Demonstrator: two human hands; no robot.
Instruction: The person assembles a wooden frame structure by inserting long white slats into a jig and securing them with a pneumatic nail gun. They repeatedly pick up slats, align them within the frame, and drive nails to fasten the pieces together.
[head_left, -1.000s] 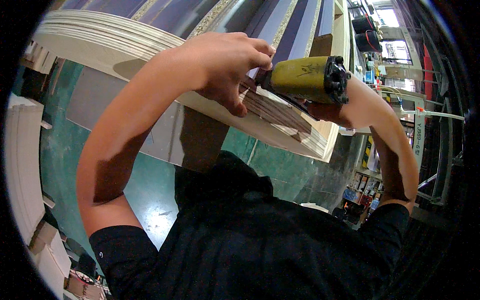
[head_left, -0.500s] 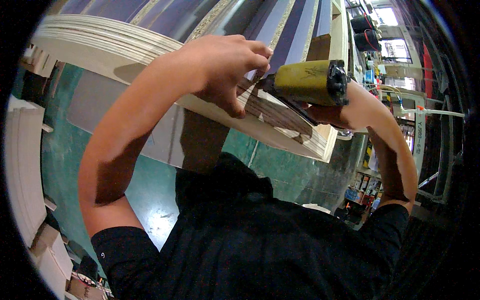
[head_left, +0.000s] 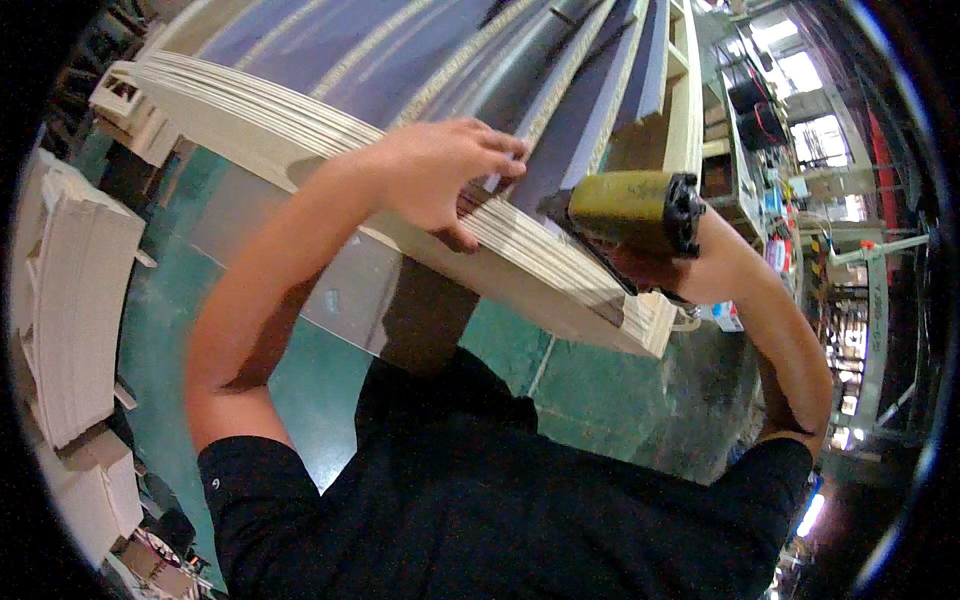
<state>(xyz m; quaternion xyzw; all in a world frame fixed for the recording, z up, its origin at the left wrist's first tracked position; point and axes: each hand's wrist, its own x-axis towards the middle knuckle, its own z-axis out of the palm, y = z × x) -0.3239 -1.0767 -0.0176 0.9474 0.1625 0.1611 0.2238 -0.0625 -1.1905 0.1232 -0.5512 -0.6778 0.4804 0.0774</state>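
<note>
My right hand (head_left: 665, 268) is wrapped around the handle of a nail gun (head_left: 630, 208) with a yellow-green body and black end cap. The tool is over the right part of a long layered plywood edge (head_left: 540, 235); whether its nose touches the wood I cannot tell. Farther left, my left hand (head_left: 435, 175) arches over the same edge, fingers spread toward the far side and thumb on the near side. Nothing shows in its grasp. Beyond the edge lie dark bluish panels (head_left: 375, 75) divided by pale chipboard strips (head_left: 460, 75).
Pale stacked boards (head_left: 80, 300) stand at the left. A grey sheet (head_left: 345, 290) is below the plywood edge, over a green floor (head_left: 520, 345). Black round objects (head_left: 755, 110) sit on a cluttered bench at the right, near a pale pipe (head_left: 885, 248).
The nail gun has moved away from my left hand, widening the gap between them. My left hand's fingers remain spread over the edge. The whole view has shifted slightly.
</note>
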